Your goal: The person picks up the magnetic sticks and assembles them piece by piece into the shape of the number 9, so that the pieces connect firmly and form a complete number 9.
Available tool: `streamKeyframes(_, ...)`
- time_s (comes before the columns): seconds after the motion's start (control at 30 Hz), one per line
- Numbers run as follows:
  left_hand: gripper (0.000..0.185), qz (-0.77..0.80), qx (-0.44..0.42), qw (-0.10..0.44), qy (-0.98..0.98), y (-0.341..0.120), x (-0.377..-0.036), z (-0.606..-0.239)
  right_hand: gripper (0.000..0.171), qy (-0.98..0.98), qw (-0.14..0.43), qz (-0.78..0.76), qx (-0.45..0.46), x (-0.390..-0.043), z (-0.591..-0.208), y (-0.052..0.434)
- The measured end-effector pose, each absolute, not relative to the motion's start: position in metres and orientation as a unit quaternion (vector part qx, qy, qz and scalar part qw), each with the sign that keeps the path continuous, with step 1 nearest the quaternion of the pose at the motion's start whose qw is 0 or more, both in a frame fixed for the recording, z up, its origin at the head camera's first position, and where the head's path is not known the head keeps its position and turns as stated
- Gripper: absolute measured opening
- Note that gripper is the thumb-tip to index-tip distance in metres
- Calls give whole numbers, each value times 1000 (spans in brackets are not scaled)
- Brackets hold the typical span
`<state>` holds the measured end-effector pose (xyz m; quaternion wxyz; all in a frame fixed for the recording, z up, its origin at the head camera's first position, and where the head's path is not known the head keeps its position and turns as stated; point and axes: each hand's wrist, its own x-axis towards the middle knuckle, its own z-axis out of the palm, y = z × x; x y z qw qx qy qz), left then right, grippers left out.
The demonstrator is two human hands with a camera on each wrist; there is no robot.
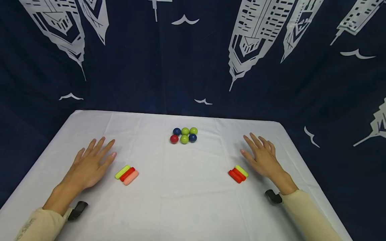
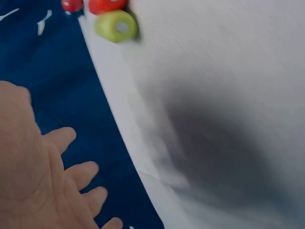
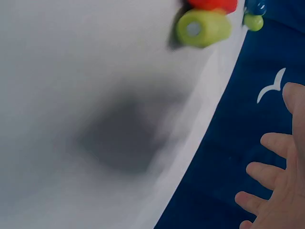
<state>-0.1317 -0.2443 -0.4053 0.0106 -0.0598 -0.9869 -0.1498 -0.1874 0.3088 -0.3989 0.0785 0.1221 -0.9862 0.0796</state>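
My left hand (image 1: pixel 88 167) hovers palm down above the left side of the table, fingers straight and spread, holding nothing. Just right of it lie a yellow-green cylinder (image 1: pixel 122 172), a red cylinder (image 1: pixel 127 174) and a pink cylinder (image 1: pixel 131 178), side by side. On the other side my right hand (image 1: pixel 261 156) is likewise spread and holds nothing. Left of and below it sit another yellow-green cylinder (image 1: pixel 241 170) and two red cylinders (image 1: pixel 235 176). The wrist views show the yellow-green cylinders' ends (image 2: pixel 116 26) (image 3: pixel 202 28) and the palms.
Farther back in the middle is a cluster of glossy balls: a red ball (image 1: pixel 174 139), two blue balls (image 1: pixel 192 138) and three green balls (image 1: pixel 184 139). A white cloth (image 1: pixel 193 207) covers the table. Behind hangs a dark blue printed curtain (image 1: pixel 193 67).
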Motion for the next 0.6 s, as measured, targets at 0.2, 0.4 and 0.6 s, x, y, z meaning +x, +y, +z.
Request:
streamKeyframes(0.2,58,-233,-89,-17,-968,-239,-127,-401,62,-982,77,90,145,-192,-395,288)
streamKeyframes(0.4,61,-313,-103,-73,-941,-236,-124,-398,63,-976,78,119,167,-197,-394,263)
streamKeyframes(0.6,56,-369,-115,-74,-919,-235,-126,-404,61,-972,72,138,175,-201,-393,237)
